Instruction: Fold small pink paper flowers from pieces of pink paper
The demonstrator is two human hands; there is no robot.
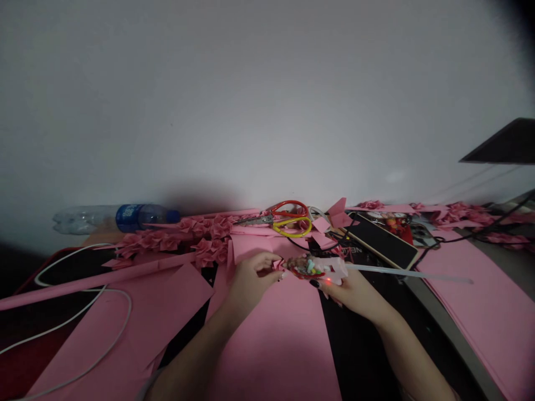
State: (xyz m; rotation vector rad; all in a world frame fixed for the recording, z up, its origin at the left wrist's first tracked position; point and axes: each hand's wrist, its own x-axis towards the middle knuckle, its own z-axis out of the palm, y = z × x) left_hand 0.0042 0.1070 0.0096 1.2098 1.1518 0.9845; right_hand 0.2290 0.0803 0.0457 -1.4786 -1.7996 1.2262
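My right hand [349, 289] grips a small hot glue gun [324, 268] with a red light lit on its body. A clear glue stick [409, 274] juts out of its back toward the right. The gun's tip points left at a small folded pink paper piece [278, 264] pinched in the fingers of my left hand [251, 281]. Both hands hover over a pink paper sheet [276, 345] on the dark table.
Folded pink paper flowers [184, 236] lie in a row behind the hands. Red scissors [288, 211] and yellow scissors [292, 225] rest near the wall. A plastic water bottle [115, 217] lies at the left, a white cable [83, 312] loops nearby, a phone [382, 240] sits right.
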